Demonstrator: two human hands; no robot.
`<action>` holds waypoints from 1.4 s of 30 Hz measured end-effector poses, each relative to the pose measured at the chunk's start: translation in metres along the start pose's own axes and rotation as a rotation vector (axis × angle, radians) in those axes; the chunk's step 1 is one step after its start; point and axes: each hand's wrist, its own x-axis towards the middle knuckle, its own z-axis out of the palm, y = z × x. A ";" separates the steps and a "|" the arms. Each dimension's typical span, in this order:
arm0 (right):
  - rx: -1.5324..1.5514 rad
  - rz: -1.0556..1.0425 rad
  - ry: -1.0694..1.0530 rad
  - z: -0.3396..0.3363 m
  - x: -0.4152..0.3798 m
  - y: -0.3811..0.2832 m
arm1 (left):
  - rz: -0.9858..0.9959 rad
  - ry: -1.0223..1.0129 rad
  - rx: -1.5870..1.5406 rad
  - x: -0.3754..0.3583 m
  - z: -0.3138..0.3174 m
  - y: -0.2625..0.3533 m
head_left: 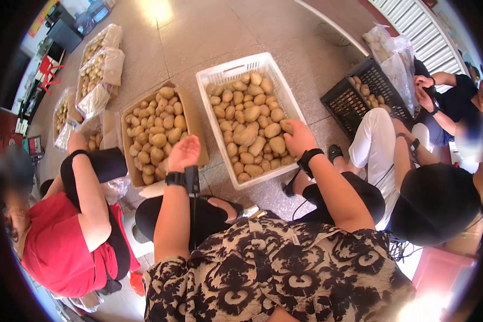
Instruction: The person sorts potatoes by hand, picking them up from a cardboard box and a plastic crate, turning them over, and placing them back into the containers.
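My right hand [300, 138] is at the right side of a white plastic crate [202, 91] heaped with potatoes [247, 134]. Its fingers are closed on a potato [286, 126] above the pile. My left hand [183, 154] hovers at the near right edge of a cardboard box [194, 118], also full of potatoes [154, 126]. The fingers of that hand are loosely curved, and no object shows in it. Both wrists carry black straps, and a dark device sits on the left one.
A person in red [64, 241] sits at my left, other people at my right. A black crate [335, 96] with potatoes stands beside them, near clear plastic bags [389, 51]. More lined boxes of potatoes [91, 75] stand at the back left. My knees flank the white crate.
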 end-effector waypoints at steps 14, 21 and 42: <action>-0.451 -0.006 -0.226 0.038 0.024 0.027 | -0.312 0.127 0.362 0.012 0.030 -0.102; -0.555 0.099 -0.322 0.036 0.030 0.013 | -0.279 0.147 0.375 0.004 0.036 -0.105; -0.468 0.203 -0.378 0.029 0.022 -0.003 | -0.236 0.126 0.392 0.007 0.032 -0.106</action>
